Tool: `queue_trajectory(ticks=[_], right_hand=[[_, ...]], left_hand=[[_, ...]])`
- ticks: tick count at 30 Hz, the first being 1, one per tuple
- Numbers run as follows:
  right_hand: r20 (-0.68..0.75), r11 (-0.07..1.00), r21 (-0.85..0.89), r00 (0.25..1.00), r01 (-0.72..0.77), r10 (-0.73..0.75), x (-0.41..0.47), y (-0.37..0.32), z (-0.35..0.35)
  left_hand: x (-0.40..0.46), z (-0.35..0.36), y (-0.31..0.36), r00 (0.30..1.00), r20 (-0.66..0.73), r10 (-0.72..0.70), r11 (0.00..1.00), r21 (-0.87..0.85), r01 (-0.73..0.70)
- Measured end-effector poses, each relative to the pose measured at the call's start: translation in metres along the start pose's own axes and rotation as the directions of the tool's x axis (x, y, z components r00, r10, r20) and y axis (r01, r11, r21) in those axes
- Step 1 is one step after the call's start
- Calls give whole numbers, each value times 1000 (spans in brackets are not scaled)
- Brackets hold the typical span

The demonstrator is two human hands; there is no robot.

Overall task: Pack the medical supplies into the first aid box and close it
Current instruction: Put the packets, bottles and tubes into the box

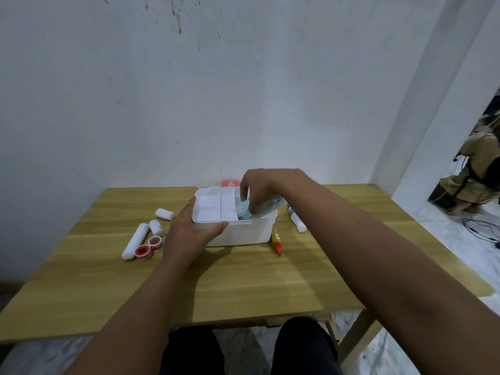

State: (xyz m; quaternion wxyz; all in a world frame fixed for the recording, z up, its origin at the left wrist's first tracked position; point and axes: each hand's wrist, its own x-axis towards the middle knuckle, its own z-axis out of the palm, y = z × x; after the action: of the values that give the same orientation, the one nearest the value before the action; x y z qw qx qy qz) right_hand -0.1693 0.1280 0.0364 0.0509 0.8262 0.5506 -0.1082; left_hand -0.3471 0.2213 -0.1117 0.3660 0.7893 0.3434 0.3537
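- My right hand (259, 190) is over the white box (238, 231). Its fingers pinch a stack of blue-green face masks (257, 209) and push it down into the right side of the box.
- My left hand (189, 228) is spread wide and flat against the near left corner of the box. My thumb lies along the front rim. It holds nothing; it just keeps the box from sliding.
- The box sits on the wooden table (243, 280), near the wall. It is open. A white tray with little sections fills its left part.
- So the masks are almost in. I think this is early in the job.
- A lot is left outside. On the left lie two small white rolls (165, 214) (157, 227), a long white roll (135, 241) and two red tape rolls (143, 252) (155, 242).
- On the right lie an orange tube (277, 241) and a white tube (295, 217), just beside the box.
- Something red and white (230, 183) peeks out behind the box. It may be the lid, but I cannot tell.
- After all that goes in, I must close the box.
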Motion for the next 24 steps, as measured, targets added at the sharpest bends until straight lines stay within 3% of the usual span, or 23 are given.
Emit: queue_trajectory(ticks=[7, 12, 20, 24], right_hand=[[58, 998, 54, 998, -23, 20, 17, -2, 10], [57, 998, -57, 998, -28, 31, 25, -4, 21], [-38, 967, 254, 999, 15, -6, 33, 7, 42], [-40, 966, 260, 999, 5, 6, 26, 14, 29]], left_hand=[[-2, 0, 2, 1000, -11, 18, 1000, -3, -18], [-1, -1, -1, 1000, -1, -6, 1000, 13, 6], [-1, -2, 1, 1000, -12, 17, 1000, -18, -17], [-1, 0, 0, 1000, -21, 2, 1000, -11, -3]])
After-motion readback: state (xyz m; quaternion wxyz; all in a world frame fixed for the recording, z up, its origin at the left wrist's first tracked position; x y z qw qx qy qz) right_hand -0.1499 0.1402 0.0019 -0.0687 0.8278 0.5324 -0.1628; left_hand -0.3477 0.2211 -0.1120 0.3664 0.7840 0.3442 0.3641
